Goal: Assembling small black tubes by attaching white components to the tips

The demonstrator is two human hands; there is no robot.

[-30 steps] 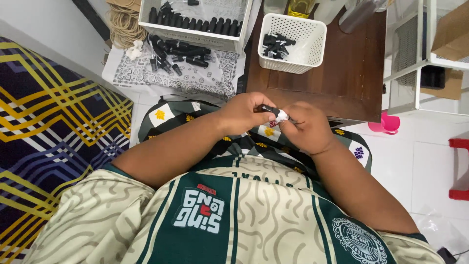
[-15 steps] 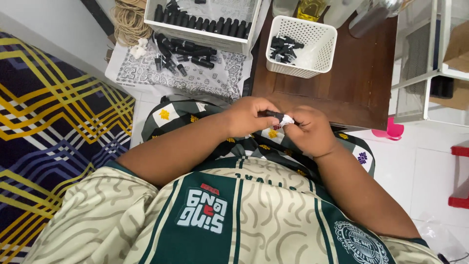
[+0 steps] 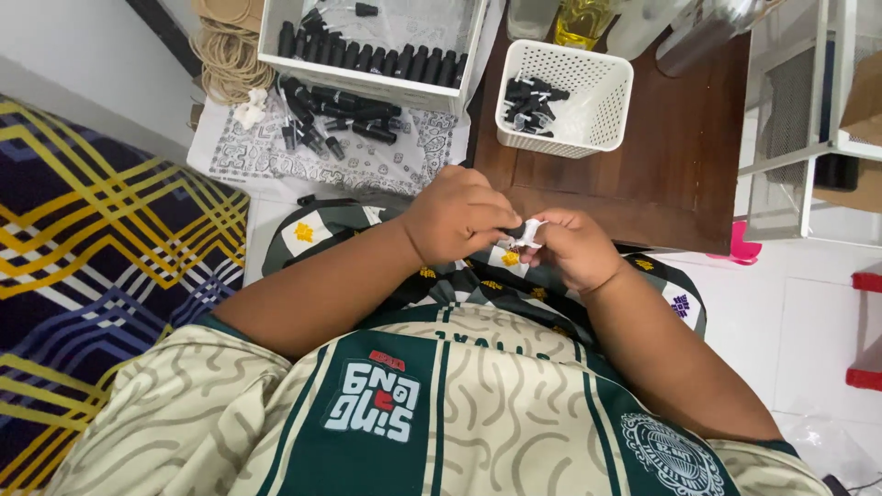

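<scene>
1. Striped in yellow, navy and white, a patterned mat [image 3: 92,266] fills the floor at the left side, well apart from the hands
2. Dark brown wood makes up the low table [image 3: 680,174], which runs from the top edge down to just past the hands; its near edge lies right behind the knuckles
3. A white tray [image 3: 367,78] sits off the table's left edge, with a row of small black bottles [image 3: 367,60] standing along its near wall
4. A white patterned cloth [image 3: 367,161] lies under and in front of that tray, and more black bottles [image 3: 335,115] lie loose on it
5. A white perforated basket [image 3: 597,101] stands near the table's far left corner, holding a heap of small black caps [image 3: 533,96]
6. A coil of tan rubber bands [image 3: 230,64] rests beside the tray's left end
7. The left hand [image 3: 455,220] is curled nearly closed in front of the table's near edge, its fingertips pinching one end of a small white part
8. The right hand [image 3: 570,248] is likewise curled tight, touching the left, thumb and fingers gripping the other side
9. That small white part [image 3: 526,234] sits between the two hands over the lap; its exact shape is too small to tell
</scene>
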